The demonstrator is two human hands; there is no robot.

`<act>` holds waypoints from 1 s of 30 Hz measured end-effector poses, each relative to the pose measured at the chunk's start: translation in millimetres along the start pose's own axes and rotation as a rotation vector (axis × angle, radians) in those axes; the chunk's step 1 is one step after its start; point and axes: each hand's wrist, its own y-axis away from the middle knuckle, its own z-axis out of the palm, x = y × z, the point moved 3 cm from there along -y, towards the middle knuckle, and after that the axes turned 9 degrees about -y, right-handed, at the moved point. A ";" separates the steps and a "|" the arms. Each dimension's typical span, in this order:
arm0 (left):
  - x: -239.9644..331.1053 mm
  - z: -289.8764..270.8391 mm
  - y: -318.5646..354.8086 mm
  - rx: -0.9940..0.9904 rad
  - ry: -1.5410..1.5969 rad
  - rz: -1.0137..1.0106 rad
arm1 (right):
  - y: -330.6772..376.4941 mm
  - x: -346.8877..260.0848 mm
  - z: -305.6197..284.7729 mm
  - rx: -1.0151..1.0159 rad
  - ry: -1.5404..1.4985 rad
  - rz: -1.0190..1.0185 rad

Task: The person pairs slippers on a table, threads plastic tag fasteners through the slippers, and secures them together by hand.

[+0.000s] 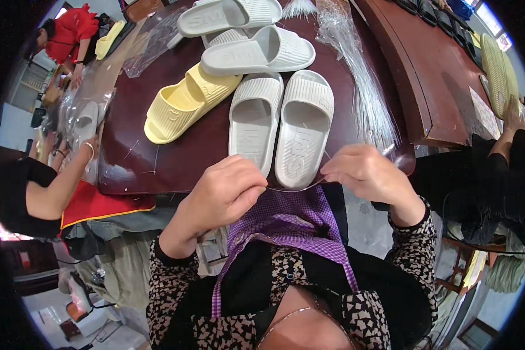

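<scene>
Clear plastic strand (294, 188), thin and slightly sagging, runs between both hands just off the near edge of the dark red tabletop (210, 146). The left hand (224, 195) pinches one end with curled fingers; the right hand (364, 175) pinches the other end between thumb and fingertips. Just beyond the strand, a pair of white slippers (280, 125) lies soles up at the near edge. A yellow slipper (186, 102) lies beside them toward the left edge, grey slippers (256, 52) farther back, and a bundle of clear strands (361, 87) toward the right edge.
</scene>
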 end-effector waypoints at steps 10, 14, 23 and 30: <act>-57.9 33.0 -18.8 -0.126 -0.029 0.006 | -22.4 43.8 12.2 0.003 0.396 0.157; -84.7 44.1 -39.3 -0.038 -0.069 0.005 | -30.8 45.4 8.9 0.021 0.512 0.184; -92.9 60.3 -49.8 0.008 -0.115 -0.051 | -15.0 60.0 -35.7 0.317 0.028 0.324; -71.9 76.6 -51.4 -0.031 -0.005 -0.015 | -37.9 115.2 -56.2 0.323 0.180 0.735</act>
